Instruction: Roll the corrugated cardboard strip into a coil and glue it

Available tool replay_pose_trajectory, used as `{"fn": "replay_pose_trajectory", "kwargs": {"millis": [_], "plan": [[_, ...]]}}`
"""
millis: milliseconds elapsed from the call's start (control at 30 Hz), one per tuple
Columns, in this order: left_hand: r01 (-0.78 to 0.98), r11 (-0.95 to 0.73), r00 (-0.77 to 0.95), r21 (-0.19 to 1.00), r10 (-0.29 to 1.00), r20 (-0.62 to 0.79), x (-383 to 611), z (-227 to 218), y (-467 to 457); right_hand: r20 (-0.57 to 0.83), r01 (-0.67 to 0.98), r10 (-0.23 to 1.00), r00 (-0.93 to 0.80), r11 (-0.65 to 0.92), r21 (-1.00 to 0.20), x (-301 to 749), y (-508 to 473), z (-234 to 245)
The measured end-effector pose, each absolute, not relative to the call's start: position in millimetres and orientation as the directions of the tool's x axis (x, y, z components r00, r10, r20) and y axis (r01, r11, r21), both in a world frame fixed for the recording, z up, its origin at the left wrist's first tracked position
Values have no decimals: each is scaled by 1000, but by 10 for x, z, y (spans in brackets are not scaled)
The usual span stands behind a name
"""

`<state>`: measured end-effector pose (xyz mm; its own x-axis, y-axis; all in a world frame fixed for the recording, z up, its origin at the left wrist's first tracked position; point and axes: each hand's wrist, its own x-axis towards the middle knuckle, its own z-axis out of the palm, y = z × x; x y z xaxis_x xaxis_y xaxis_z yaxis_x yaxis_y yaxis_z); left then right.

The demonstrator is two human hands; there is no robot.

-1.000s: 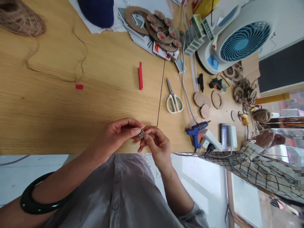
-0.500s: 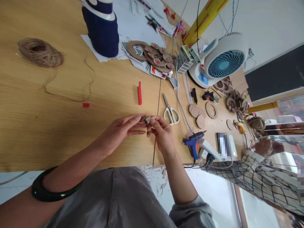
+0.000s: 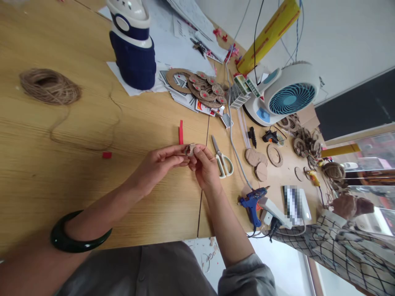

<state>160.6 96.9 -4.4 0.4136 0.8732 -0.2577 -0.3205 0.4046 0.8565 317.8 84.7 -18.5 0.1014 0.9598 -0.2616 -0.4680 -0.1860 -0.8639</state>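
Note:
A small rolled piece of corrugated cardboard (image 3: pixel 190 149) with a bit of red in it is held between my hands, above the table. My left hand (image 3: pixel 160 164) pinches it from the left with thumb and fingers. From the right, my right hand (image 3: pixel 205 166) grips its other side between thumb and curled fingers. Just beyond them lies a red paper strip (image 3: pixel 181 132). Scissors with pale handles (image 3: pixel 222 158) rest right of my right hand. A small red scrap (image 3: pixel 106 155) lies to the left, near a trailing length of twine.
A twine coil (image 3: pixel 49 86) lies at far left, a dark blue container (image 3: pixel 134 61) behind. Cardboard discs with red centres (image 3: pixel 205 88) are stacked on papers. At right are a blue glue gun (image 3: pixel 253 203), a fan (image 3: pixel 286 96), cables and a co-worker's checked sleeve (image 3: pixel 333 238).
The cardboard roll has been turned so its red part shows, and my left fingers have closed more around it. The camera view has tilted up a little.

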Motion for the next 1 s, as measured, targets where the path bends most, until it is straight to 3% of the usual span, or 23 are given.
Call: {"fn": "replay_pose_trajectory", "kwargs": {"millis": [267,600,1000], "plan": [[-320,394,303,862,904,-301,1624,-251,991,-285,-468,950,127,-196,-862,3145,839,-320],[-382,455,365,804,874,-321,1593,-217,950,-339,-473,937,85,-261,-841,3207,790,-287],[-373,501,357,781,855,-377,1592,-199,962,-284,-396,958,36,-247,-884,3195,719,-284]]}}
